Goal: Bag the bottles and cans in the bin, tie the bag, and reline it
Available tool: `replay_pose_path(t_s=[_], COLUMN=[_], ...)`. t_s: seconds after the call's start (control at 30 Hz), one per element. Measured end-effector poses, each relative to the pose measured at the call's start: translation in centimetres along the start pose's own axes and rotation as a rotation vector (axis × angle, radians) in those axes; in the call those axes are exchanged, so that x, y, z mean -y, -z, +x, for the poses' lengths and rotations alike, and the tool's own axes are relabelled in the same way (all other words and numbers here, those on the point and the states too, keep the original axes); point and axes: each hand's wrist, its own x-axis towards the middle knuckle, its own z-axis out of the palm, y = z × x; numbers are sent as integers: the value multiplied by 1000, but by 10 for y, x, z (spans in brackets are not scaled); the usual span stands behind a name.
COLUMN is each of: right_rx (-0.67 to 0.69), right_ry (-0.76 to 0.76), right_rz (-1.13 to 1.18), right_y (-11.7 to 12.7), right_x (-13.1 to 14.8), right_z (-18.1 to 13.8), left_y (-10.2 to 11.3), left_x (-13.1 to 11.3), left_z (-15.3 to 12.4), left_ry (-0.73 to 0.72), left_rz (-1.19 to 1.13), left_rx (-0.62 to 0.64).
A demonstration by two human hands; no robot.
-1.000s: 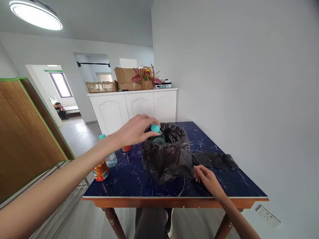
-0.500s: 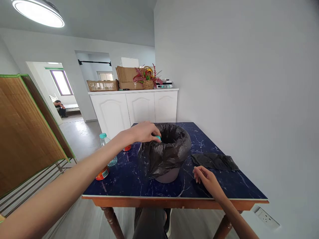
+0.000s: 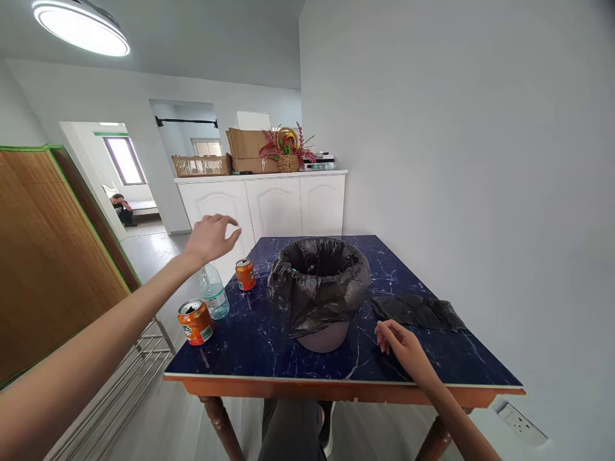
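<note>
My left hand [image 3: 211, 238] hovers above a clear plastic water bottle [image 3: 214, 294], thumb and fingers apart with nothing between them. The hand and wrist hide the bottle's top. In front of the bottle stands an orange drink can [image 3: 196, 323]; a second orange can [image 3: 245, 275] is behind and to the right. At the table's middle is a grey bin [image 3: 325, 339] lined with a black plastic bag [image 3: 319, 298]. A tiny teal spot [image 3: 294, 270] shows inside the bag's left rim. My right hand [image 3: 401, 346] rests on the table, its fingers loosely curled and holding nothing.
A folded black plastic bag [image 3: 418, 312] lies at the right of the dark blue marbled table [image 3: 269, 358]. A white wall [image 3: 456, 179] borders that side. White cabinets [image 3: 273, 205] stand behind, and a distant person [image 3: 123, 210] sits in another room.
My left hand has let go of the small teal thing at the bin and moved left to above the bottle. Both cans are now plainly visible. The right hand stays where it was.
</note>
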Motion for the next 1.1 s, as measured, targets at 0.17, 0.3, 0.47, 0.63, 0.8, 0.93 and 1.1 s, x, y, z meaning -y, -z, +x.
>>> replay_pose_path(t_s=[0.17, 0.3, 0.47, 0.63, 0.8, 0.93, 1.1], right_rx=[-5, -13, -22, -27, -22, -19, -23], right_ry=[4, 0, -3, -4, 3, 11, 22], right_rz=[6, 1, -16, -24, -23, -22, -18], right_y=[-1, -1, -1, -4, -6, -6, -6], right_x=[-4, -8, -10, -8, -5, -2, -2], right_z=[1, 2, 2, 2, 1, 1, 2], left_y=[-22, -40, -26, 61, 120, 103, 53], left_x=[59, 72, 44, -19, -77, -106, -134], left_z=[-15, -31, -53, -86, -107, -98, -74], left_ry=[201, 181, 103, -86, -300, -397, -415], left_rz=[37, -1, -25, -64, -353, -500, -617], left_rx=[193, 286, 235, -296, -596, -457, -152])
